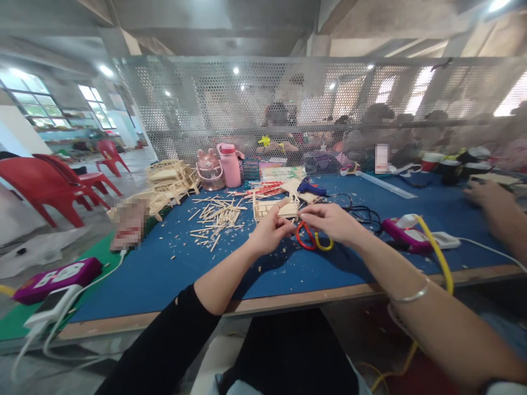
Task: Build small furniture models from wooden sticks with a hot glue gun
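Observation:
Both of my hands meet above the blue table [164,274], just in front of a small wooden stick frame [275,208]. My left hand [269,233] is closed, its fingers pinched on a short wooden stick [282,203] that points up. My right hand [329,221] is closed too, fingertips pinched towards the left hand; what it holds is too small to make out. Red and yellow handled scissors [312,237] lie on the table directly under my hands. A pile of loose wooden sticks [218,218] is spread out to the left.
A blue glue gun [309,188] with a black cable lies behind the frame. Pink bottles [229,164] and finished stick models [171,178] stand at the back left. Purple power strips [401,231] sit right and left. Another person's hand [488,193] rests at far right. Red chairs [49,189] stand left.

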Tool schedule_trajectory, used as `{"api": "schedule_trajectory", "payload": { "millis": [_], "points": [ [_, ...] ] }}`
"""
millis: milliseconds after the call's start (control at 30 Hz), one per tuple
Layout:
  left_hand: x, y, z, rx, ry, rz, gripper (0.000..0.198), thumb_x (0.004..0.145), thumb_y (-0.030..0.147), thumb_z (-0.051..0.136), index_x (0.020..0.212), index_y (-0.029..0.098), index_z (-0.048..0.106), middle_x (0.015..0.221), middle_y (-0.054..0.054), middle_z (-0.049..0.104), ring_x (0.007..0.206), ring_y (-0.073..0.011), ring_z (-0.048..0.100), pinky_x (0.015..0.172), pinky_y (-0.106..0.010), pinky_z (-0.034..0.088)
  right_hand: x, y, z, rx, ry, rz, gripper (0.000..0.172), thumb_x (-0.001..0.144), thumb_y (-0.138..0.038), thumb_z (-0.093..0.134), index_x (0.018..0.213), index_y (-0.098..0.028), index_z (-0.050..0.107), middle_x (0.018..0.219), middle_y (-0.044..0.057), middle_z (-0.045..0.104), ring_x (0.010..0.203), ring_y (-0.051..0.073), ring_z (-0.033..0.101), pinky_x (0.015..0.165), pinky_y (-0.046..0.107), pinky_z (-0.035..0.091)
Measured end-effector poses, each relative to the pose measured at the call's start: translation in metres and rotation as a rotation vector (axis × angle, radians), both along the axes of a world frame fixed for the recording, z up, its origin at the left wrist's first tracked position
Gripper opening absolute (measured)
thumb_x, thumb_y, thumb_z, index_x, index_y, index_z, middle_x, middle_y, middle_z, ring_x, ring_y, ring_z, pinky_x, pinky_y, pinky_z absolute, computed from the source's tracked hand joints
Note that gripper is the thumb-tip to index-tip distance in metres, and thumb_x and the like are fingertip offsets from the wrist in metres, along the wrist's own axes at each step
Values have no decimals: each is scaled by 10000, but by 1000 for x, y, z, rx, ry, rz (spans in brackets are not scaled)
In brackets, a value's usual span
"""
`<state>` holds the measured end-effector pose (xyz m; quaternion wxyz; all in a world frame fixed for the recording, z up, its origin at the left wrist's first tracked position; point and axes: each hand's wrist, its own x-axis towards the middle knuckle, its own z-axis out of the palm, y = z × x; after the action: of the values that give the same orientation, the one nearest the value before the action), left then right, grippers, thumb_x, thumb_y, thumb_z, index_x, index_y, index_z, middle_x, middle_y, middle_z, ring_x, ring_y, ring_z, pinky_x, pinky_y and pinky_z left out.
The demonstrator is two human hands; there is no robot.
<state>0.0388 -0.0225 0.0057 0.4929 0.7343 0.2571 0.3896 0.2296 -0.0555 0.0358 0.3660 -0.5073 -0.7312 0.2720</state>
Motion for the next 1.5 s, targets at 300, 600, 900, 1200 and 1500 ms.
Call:
{"api": "schedule_trajectory", "payload": {
  "millis": [300, 600, 900, 1200, 1500],
  "points": [
    [-19, 15, 6, 259, 54, 183, 826, 807, 231, 561, 1461, 191, 59, 699, 0, 660, 620, -103, 581, 648, -230, 437, -48, 45, -1, -219, 376, 191, 235, 631, -343, 716, 761, -158, 649, 587, -17, 602, 494, 72, 471, 505, 221, 381],
    [-63, 44, 24, 284, 83, 749, 602, 858, 290, 451, 1411, 168, 247, 691, -13, 636, 543, -96, 545, 599, -229, 453, -59, 65, -27, -84, 404, 58, 134, 667, -288, 640, 709, -164, 609, 560, -23, 592, 507, 88, 513, 539, 224, 441],
    [-61, 65, -12, -29, 300, 547, 720, 683, 87, 557, 1361, 158, 325, 783, -20, 644, 580, -100, 573, 582, -227, 458, -50, 85, -58, 129, 185, -196, 180, 660, -276, 618, 769, -151, 688, 664, 16, 668, 600, 127, 584, 618, 248, 466],
    [-53, 59, -11, -86, 297, 589, 718, 688, 130, 582, 1353, 131, 312, 758, -16, 634, 605, -103, 590, 588, -217, 454, -55, 90, -59, 139, 214, -166, 226, 692, -302, 596, 817, -148, 704, 657, 4, 667, 502, 96, 536, 576, 228, 447],
    [-48, 55, -12, 22, 429, 647, 722, 630, 157, 634, 1307, 145, 383, 822, -24, 647, 628, -110, 587, 600, -219, 443, -56, 93, -63, 171, 186, -230, 196, 698, -306, 603, 796, -169, 703, 719, 12, 689, 635, 128, 590, 681, 250, 468]
  ]
}}
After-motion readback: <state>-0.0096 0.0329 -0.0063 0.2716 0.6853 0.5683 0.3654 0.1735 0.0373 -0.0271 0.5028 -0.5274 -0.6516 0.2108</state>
